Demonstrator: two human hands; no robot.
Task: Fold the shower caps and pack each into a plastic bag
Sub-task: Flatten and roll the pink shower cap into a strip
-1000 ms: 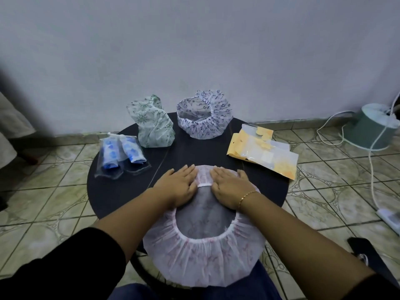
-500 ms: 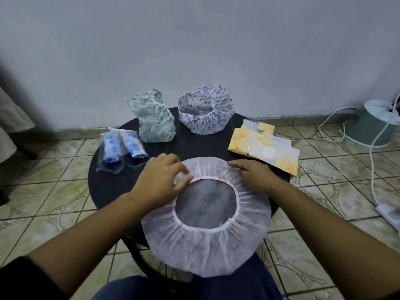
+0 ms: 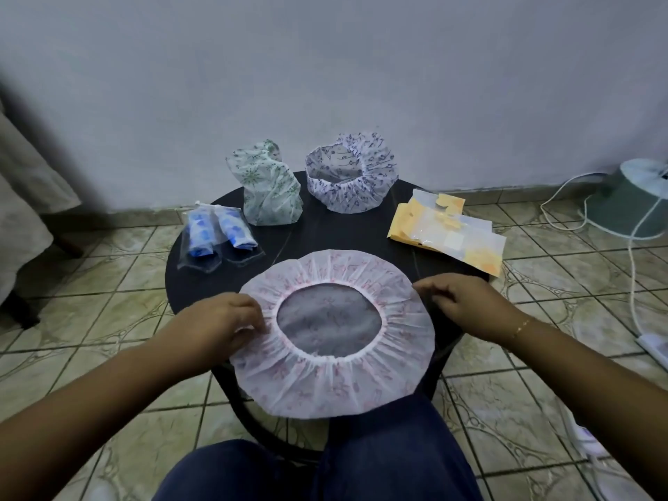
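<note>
Both arms reach forward, bare to the wrists. The left hand (image 3: 220, 320) lies palm down with its fingers curled, and the fingertips pinch the left edge of the pink cap (image 3: 334, 377). The right hand (image 3: 466, 307) is palm down too, fingers bent, touching the cap's right edge. A thin gold bracelet (image 3: 520, 326) sits on the right wrist.

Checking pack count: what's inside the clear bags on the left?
Each of the two clear bags holds one rolled blue-print cap. How the caps are folded inside can't be seen.
</note>
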